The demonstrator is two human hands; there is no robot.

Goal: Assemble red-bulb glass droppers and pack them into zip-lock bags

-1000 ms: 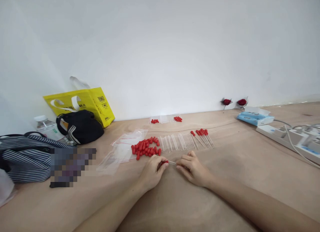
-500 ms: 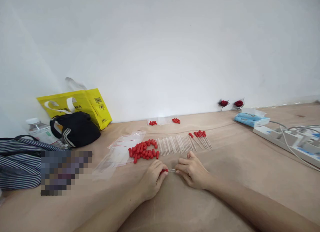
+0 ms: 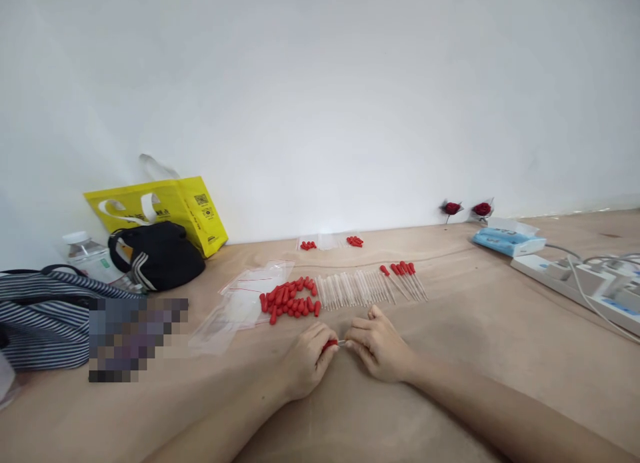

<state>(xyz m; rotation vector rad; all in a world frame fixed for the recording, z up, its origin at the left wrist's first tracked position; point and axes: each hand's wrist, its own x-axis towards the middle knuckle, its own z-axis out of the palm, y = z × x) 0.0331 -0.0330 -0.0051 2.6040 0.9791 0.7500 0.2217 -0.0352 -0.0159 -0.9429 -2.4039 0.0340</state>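
Note:
Between the fingers of my left hand (image 3: 311, 360) is a red rubber bulb (image 3: 330, 344), partly covered by the fingertips. My right hand (image 3: 379, 346) pinches a clear glass dropper tube (image 3: 342, 343) that meets the bulb's mouth; only a short length shows between the hands. How deep the tube sits in the bulb is hidden. Beyond my hands lies a heap of red rubber bulbs (image 3: 285, 299). A row of bare glass tubes (image 3: 353, 290) runs to its right, followed by several droppers (image 3: 411, 280) with red bulbs on them.
Clear plastic bags (image 3: 250, 290) lie left of the heap. Small groups of bulbs (image 3: 355, 241) rest near the wall. At left are a yellow bag (image 3: 207, 213), black pouch (image 3: 170, 256), bottle (image 3: 90, 256) and striped bag (image 3: 45, 323); at right, a tissue pack (image 3: 507, 240) and power strip (image 3: 560, 276).
My right hand has moved left, closer to my left hand, and less of the glass tube shows between them. The whole view has shifted slightly.

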